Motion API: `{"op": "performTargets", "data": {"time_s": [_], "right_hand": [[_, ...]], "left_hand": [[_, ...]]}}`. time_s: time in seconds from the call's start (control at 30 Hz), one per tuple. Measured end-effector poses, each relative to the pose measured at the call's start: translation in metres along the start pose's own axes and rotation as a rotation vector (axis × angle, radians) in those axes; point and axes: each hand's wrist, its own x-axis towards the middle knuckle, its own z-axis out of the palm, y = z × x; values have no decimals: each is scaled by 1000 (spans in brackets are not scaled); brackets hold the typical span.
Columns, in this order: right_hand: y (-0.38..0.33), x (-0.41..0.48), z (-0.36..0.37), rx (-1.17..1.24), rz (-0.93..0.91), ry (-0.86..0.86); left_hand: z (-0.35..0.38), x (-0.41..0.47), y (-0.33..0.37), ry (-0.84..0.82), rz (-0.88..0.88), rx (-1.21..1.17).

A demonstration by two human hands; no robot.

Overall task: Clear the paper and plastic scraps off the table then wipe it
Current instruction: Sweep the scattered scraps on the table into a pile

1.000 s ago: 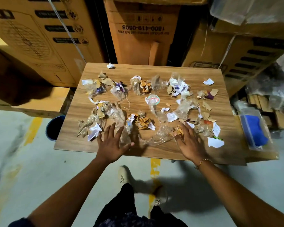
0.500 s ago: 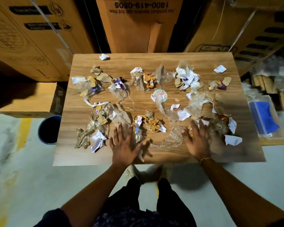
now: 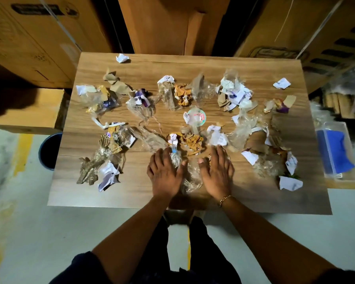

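we hold both hands palm-down, side by side, close to the table's [image 3: 193, 64] near edge, thumbs pointing at each other. the left hand [image 3: 165, 178] is spread flat with its fingers straight, the fingertips resting on a twist of clear film. the right hand [image 3: 217, 175] is flat and spread too, pinching nothing. a crinkled sheet of clear plastic [image 3: 191, 179] lies between the two thumbs, touching both hands and partly tucked under them.

everything else lies outward from here. just past the fingertips is an orange paper wad [image 3: 192, 141]. to the outer side of the left hand sits a heap of cardboard and white paper [image 3: 103, 171], and to the outer side of the right hand a white scrap [image 3: 290, 183] near the edge. the litter forms one broad band running side to side across the board, beyond and around our hands, not toward us.

the relation that matters: the dark bin [image 3: 49, 150] stands on the floor past the left hand's outer side, below the table edge, so the left hand is nearer to it. we judge the gather should pull scraps inward between the palms, then carry them leftward. the blue cloth [image 3: 336, 150] waits past the right hand's outer side, well apart.
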Motion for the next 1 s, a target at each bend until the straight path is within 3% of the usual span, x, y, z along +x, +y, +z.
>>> {"op": "performTargets", "data": {"time_s": [0.2, 0.3, 0.47, 0.77, 0.87, 1.0], "right_hand": [[-31, 0, 14, 96, -35, 7], [-30, 4, 6, 214, -52, 115], [-9, 9, -15, 69, -119, 220], [38, 14, 0, 13, -91, 141], [39, 15, 5, 11, -72, 149], [37, 15, 10, 2, -55, 150]], "left_hand": [[10, -3, 33, 1, 3, -39], [0, 1, 32, -13, -30, -43], [-34, -3, 0, 49, 44, -30], [-89, 15, -130, 509, -346, -112], [-95, 28, -156, 495, -504, -160], [-86, 41, -159, 410, -459, -122]]}}
